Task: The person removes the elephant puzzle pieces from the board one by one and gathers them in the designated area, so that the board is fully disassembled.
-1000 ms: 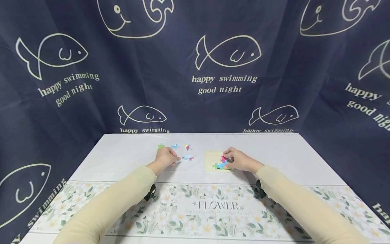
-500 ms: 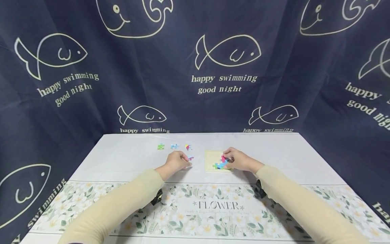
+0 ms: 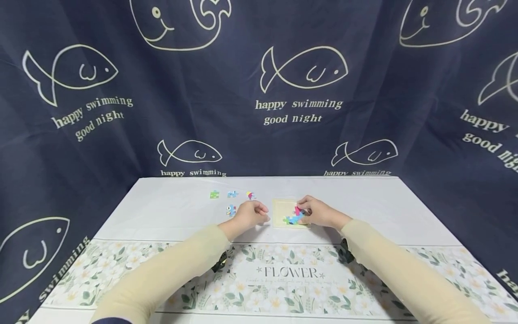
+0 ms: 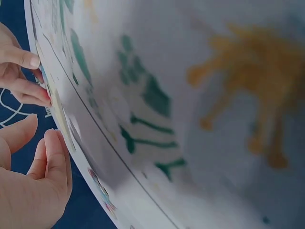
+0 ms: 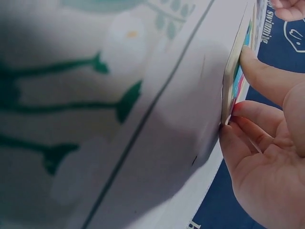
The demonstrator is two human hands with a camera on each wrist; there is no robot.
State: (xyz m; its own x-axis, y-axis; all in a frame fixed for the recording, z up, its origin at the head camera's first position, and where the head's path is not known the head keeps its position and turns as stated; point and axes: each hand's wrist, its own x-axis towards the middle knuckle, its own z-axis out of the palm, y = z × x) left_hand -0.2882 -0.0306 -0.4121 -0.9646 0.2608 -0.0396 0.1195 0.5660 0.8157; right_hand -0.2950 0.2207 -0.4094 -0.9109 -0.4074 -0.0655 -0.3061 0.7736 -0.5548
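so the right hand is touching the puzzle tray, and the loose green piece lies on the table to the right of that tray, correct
Not quite: the loose green piece lies to the left of the puzzle tray, as the head view shows. The right hand is indeed touching the tray.

A white table (image 3: 170,202) is backed toward 12 o'clock by a dark blue curtain (image 3: 226,94), printed with pale fish outlines, one (image 3: 303,68) at 1 o'clock above "happy swimming good night" lettering (image 3: 298,111), and is crossed at 6 o'clock by a floral band (image 3: 259,299) marked "FLOWER" (image 3: 290,272).
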